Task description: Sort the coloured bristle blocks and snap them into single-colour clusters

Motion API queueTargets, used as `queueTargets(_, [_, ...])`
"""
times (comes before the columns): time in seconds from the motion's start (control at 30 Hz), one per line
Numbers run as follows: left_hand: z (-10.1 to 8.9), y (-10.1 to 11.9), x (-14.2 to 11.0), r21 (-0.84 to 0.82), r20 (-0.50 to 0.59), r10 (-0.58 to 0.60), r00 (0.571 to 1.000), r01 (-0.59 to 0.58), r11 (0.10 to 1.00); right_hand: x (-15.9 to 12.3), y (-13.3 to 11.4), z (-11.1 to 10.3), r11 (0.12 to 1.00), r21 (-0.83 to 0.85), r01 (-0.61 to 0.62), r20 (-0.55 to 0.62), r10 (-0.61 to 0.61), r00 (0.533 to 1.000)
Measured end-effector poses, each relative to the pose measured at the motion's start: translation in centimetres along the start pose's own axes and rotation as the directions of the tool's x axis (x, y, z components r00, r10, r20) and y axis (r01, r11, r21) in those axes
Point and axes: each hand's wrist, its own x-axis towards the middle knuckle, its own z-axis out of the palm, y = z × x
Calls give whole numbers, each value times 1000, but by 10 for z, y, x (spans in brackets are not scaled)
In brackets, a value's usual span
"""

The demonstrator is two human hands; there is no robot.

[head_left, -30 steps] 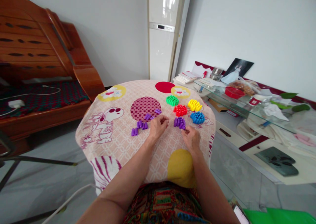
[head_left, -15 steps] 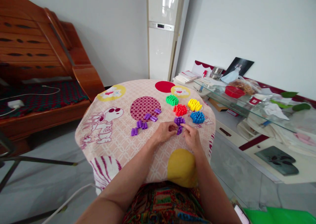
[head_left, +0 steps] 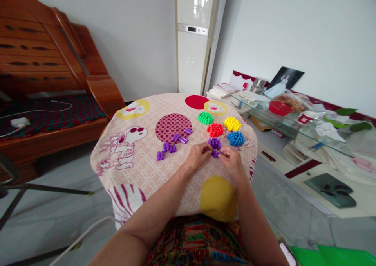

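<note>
A cluster of small purple plastic pieces [head_left: 215, 142] stands upright on the cloth-covered table, with a few more purple pieces [head_left: 216, 154] just in front of it. My left hand [head_left: 199, 155] is at their left side, thumb and fingertips pinched together; what is between them is hidden. From the right, my right hand [head_left: 232, 160] pinches a small purple piece beside the cluster. Farther left, several purple tube-like pieces [head_left: 169, 147] lie on their sides in small groups.
Behind my hands stand green [head_left: 205, 117], red [head_left: 215, 129], yellow [head_left: 232, 123] and blue [head_left: 235, 138] clusters of similar pieces. A patterned tablecloth [head_left: 164, 180] covers the table. To the right, a glass-topped cabinet [head_left: 311, 135] holds a red bowl [head_left: 280, 108] and papers. A wooden bench [head_left: 100, 94] stands left.
My right hand's extended index finger has drawn in to a pinch on a purple piece. My left fingers have closed together beside the purple cluster. The loose pieces on the left lie as before.
</note>
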Motion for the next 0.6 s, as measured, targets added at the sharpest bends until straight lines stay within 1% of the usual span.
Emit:
queueTargets(0.1, [-4, -2, 1, 14, -69, -39, 997, 40, 999, 1, 0, 3, 998, -63, 21, -118, -28, 993])
queueTargets(0.17, [-7, -3, 1, 21, -82, -57, 995, 59, 998, 2, -1, 6, 992, -122, 27, -189, -50, 981])
queueTargets(0.23, [-8, -3, 1, 22, -84, -59, 995, 61, 998, 3, -1, 9, 985, -169, 21, -235, -61, 970])
queueTargets(0.47, [-7, -2, 2, 13, -100, -66, 993, 67, 998, 7, 4, 14, 979, -205, 2, -260, -57, 964])
queueTargets(0.53, [-12, -4, 4, 9, -143, -69, 987, 71, 997, 7, 7, 14, 983, -181, -13, -266, -36, 963])
queueTargets(0.6, [-24, -7, 6, 20, -241, -86, 967, 94, 995, 6, 10, 13, 990, -136, -36, -275, -2, 962])
